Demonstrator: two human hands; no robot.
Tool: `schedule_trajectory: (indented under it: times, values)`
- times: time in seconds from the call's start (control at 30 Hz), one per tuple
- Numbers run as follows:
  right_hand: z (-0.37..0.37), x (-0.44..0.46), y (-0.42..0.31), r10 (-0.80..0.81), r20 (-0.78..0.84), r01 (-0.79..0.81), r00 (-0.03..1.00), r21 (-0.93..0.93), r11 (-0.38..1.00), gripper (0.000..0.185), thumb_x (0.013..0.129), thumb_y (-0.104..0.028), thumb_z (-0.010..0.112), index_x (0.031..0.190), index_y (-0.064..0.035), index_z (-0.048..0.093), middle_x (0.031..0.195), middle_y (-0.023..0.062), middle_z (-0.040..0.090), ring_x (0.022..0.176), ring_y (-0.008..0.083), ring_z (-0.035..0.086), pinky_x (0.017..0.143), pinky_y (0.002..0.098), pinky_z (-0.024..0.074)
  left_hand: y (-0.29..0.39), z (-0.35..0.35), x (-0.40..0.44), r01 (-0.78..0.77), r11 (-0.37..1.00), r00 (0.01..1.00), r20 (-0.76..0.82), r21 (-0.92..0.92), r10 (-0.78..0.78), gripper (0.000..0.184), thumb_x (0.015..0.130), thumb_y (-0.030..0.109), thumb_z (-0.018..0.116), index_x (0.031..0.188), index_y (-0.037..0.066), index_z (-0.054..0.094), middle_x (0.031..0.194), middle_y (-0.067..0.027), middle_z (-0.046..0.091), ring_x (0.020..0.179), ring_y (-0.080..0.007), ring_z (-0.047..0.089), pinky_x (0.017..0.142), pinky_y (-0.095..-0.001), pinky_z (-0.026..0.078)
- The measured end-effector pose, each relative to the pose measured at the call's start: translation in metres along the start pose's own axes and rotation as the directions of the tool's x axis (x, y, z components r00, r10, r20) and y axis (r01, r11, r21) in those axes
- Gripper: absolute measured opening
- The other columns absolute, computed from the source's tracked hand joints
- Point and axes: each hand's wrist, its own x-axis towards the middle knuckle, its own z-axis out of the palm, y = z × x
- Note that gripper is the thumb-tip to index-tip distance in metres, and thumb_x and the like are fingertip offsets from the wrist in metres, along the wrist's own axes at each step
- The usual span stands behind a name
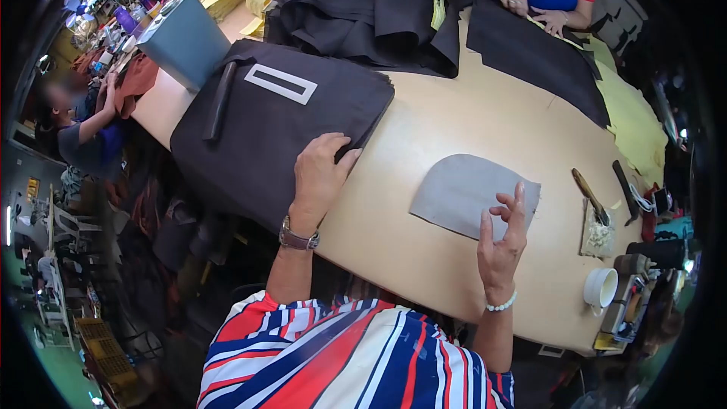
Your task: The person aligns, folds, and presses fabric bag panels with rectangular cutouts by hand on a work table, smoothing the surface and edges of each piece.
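My left hand [319,174], with a watch on its wrist, rests on the right edge of a stack of dark fabric panels [265,136]. Its fingers are bent, with a gap between thumb and forefinger. On the stack lie a white rectangular frame template [308,92] and a dark narrow bar [218,102]. Above the table, my right hand [503,238] is raised with its fingers apart and nothing in them. A grey fabric piece [466,189] with one rounded side lies flat just behind that hand.
Beyond are a blue-grey box [184,42], a dark fabric heap [356,15] and yellow fabric [632,121]. Across the table, a person's hands [534,11] touch a dark panel [530,53]. Another person [83,132] works at left. A brush [591,195] and white mug [600,288] stand right.
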Motion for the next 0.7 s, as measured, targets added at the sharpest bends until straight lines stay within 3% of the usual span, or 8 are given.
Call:
schedule_trajectory:
  times: [0.17,0.33,0.53,0.6,0.7]
  values:
    - [0.016,0.019,-0.021,-0.091,0.115,0.093,0.989,-0.012,0.996,0.065,0.077,0.002,0.062,0.135,0.0024,0.034,0.104,0.016,0.059,0.082,0.0236,0.059,0.072,0.0316,0.0492,-0.018,-0.002,0.005,0.17,0.923,0.984,0.007,-0.346,-0.178,0.018,0.078,0.009,0.068,0.09,-0.005,0.067,0.087,-0.0126,0.068,0.075,-0.018,0.064,0.071,-0.027,0.049]
    - [0.051,0.042,-0.041,-0.287,0.164,0.274,0.944,0.097,0.957,0.066,0.076,0.0,0.063,0.136,0.0002,0.035,0.102,0.0149,0.06,0.083,0.0249,0.06,0.072,0.0337,0.0491,-0.029,-0.005,0.008,0.38,0.697,0.912,0.121,-0.608,-0.392,0.014,0.076,0.007,0.072,0.084,-0.004,0.069,0.076,-0.0036,0.066,0.068,-0.0063,0.057,0.066,-0.02,0.046]
    - [0.089,0.068,-0.069,-0.391,0.233,0.351,0.89,0.198,0.915,0.068,0.077,-0.004,0.063,0.137,-0.0023,0.033,0.096,0.0131,0.061,0.083,0.0259,0.06,0.074,0.0343,0.0465,-0.025,-0.01,0.009,0.456,0.516,0.85,0.182,-0.725,-0.495,0.013,0.074,0.008,0.075,0.078,-0.001,0.066,0.071,-0.0004,0.062,0.063,-0.0039,0.053,0.058,-0.0175,0.041]
    - [0.101,0.074,-0.075,-0.42,0.213,0.374,0.882,0.225,0.9,0.069,0.077,-0.004,0.063,0.138,-0.0028,0.031,0.094,0.0131,0.06,0.082,0.027,0.06,0.073,0.0356,0.0466,-0.028,-0.009,0.01,0.448,0.544,0.855,0.161,-0.71,-0.494,0.012,0.075,0.008,0.074,0.077,-0.001,0.066,0.069,0.0005,0.061,0.063,-0.0036,0.052,0.059,-0.0169,0.041]
    - [0.123,0.081,-0.082,-0.398,0.18,0.317,0.899,0.359,0.878,0.068,0.081,-0.005,0.06,0.139,-0.0002,0.026,0.095,0.0137,0.061,0.078,0.0282,0.061,0.071,0.0376,0.0477,-0.029,-0.009,0.011,0.441,0.468,0.847,0.182,-0.766,-0.5,0.01,0.077,0.007,0.072,0.079,0.0,0.066,0.07,0.0015,0.061,0.064,-0.0035,0.052,0.06,-0.0167,0.042]
